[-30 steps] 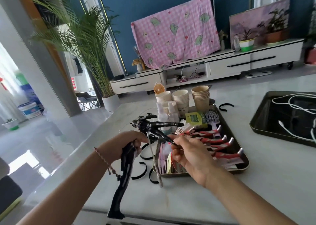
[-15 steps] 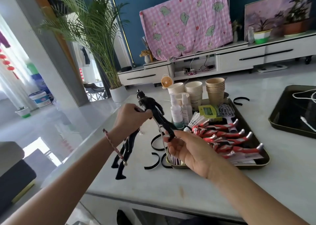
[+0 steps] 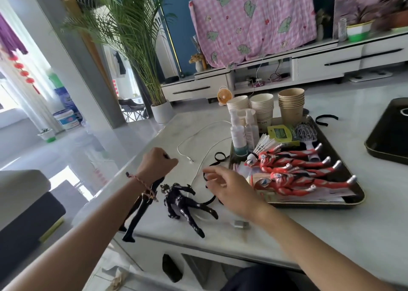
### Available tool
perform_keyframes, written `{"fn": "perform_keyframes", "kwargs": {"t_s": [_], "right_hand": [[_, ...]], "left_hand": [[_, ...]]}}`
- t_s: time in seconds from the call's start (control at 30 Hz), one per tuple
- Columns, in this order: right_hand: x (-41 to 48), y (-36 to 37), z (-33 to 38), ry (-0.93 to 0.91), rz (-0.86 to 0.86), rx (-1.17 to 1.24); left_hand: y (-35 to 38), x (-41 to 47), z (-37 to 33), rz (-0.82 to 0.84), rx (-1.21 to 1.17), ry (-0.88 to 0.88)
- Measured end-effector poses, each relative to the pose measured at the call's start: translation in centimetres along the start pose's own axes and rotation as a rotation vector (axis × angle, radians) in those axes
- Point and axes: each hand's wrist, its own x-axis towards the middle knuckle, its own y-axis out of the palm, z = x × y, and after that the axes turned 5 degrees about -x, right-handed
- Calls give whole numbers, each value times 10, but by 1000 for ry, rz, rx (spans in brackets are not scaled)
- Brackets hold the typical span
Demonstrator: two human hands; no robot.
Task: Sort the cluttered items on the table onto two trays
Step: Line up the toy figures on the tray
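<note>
While the left hand (image 3: 157,166) closes its grip round the top of one hanging black plastic figure (image 3: 136,217), whose legs dangle past the wrist at the near edge of the pale marble surface (image 3: 364,229), the right hand (image 3: 227,189) hovers with a wide grip, fingers loosely spread, holding nothing. Between the two hands one lying black plastic figure (image 3: 183,202) rests flat on the surface, on neither tray. Just beyond, one thin white cable (image 3: 198,140) loops across the marble, and black elastic bands lie loose: one (image 3: 220,157) beside the near tray's left edge, others partly hidden by the right hand. That dark rectangular metal tray (image 3: 353,199) carries four red-and-silver figures (image 3: 298,171) side by side, two clear spray bottles (image 3: 237,134), one green packet (image 3: 279,134) and one black-and-white hairbrush (image 3: 305,134). At its far end stand three stacks of paper cups (image 3: 261,107), two white and one brown. A second dark tray (image 3: 388,136) sits well apart at the right.
</note>
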Motion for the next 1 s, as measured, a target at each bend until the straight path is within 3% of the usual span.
{"fn": "perform_keyframes", "kwargs": {"t_s": [0.1, 0.27, 0.33, 0.47, 0.57, 0.67, 0.87, 1.0], "right_hand": [[-9, 26, 1, -166, 145, -430], [1, 65, 12, -107, 232, -1006], [7, 76, 18, -93, 257, -1078], [16, 73, 28, 51, 245, -667], [17, 48, 26, 169, 126, -143], [0, 13, 32, 286, 170, 505], [-44, -43, 41, 351, 313, 887], [-58, -91, 29, 421, 130, 982]], "left_hand": [[-1, -2, 33, 37, -148, -135], [-8, -9, 43, 172, -561, -283], [-15, -9, 41, 220, -697, -330], [-36, -12, 30, 242, -929, -395], [-53, -15, 12, 221, -1166, -329], [-62, -26, -11, 280, -1480, -205], [-26, -38, -80, 396, -1801, -63], [6, -38, -139, 486, -1764, -86]]}}
